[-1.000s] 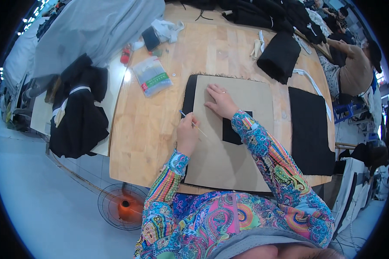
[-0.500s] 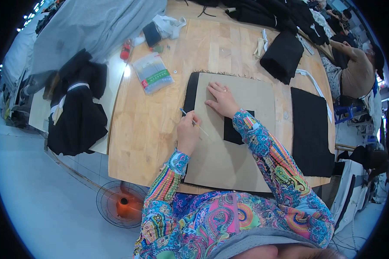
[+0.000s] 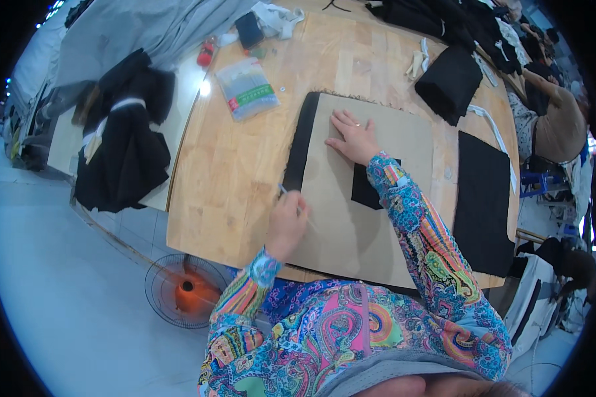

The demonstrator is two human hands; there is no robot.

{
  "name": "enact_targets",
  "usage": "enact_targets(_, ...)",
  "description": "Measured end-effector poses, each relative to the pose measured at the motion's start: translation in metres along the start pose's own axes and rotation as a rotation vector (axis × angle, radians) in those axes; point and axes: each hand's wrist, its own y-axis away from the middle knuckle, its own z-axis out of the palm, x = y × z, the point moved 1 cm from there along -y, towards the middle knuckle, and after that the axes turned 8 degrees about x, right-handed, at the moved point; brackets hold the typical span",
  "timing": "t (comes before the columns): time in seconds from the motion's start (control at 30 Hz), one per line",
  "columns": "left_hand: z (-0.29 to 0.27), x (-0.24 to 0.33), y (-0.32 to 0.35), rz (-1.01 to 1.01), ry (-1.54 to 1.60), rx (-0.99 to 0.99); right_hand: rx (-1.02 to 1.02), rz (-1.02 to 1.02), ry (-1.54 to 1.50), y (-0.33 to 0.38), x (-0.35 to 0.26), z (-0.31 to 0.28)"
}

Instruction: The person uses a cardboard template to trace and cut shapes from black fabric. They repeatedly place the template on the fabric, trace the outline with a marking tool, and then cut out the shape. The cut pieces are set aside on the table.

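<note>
Where seen from the head camera, wooden worktable (image 3: 245,165) filling the middle of the view, pale and bare along its left part; grey cloth (image 3: 146,26) draped over the far left corner; heap of black garments (image 3: 122,142) hanging off the left edge, over a white side surface; second heap of black garments (image 3: 457,20) piled along the far edge.

Brown cardboard pattern (image 3: 351,225) lying flat near the front edge, square-cut, covering most of a black fabric piece (image 3: 302,142) whose long strip shows along the pattern's left side; small black rectangle visible through or on the pattern beside the right forearm, which of the two not clear.

Second black fabric panel (image 3: 483,198) flat on the right of the table, apart from the pattern; folded black cloth (image 3: 450,83) beyond it; clear plastic packet (image 3: 248,88) with a green and red label lying left of the pattern's far corner; round floor fan (image 3: 185,291) with an orange hub below the table's front left corner.

Right hand (image 3: 352,135) spread flat, palm down, fingers apart, pressing the far part of the pattern; left hand (image 3: 287,221) closed in a pinch around a thin marking tool (image 3: 291,200), tip at the pattern's left edge, next to the black strip.
</note>
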Motion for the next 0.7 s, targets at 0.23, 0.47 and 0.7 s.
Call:
enact_targets(0.23, -0.023, 0.001, 0.082, -0.171, -0.042, -0.036, -0.115, 0.014, 0.005, 0.0, 0.006, -0.014)
enact_targets(0.47, -0.029, -0.001, 0.09, -0.2, -0.089, -0.016, -0.169, -0.004, -0.009, -0.002, 0.005, -0.02)
enact_targets(0.7, -0.03, -0.013, 0.092, -0.208, -0.012, -0.007, -0.181, -0.01, 0.004, -0.002, 0.008, -0.019)
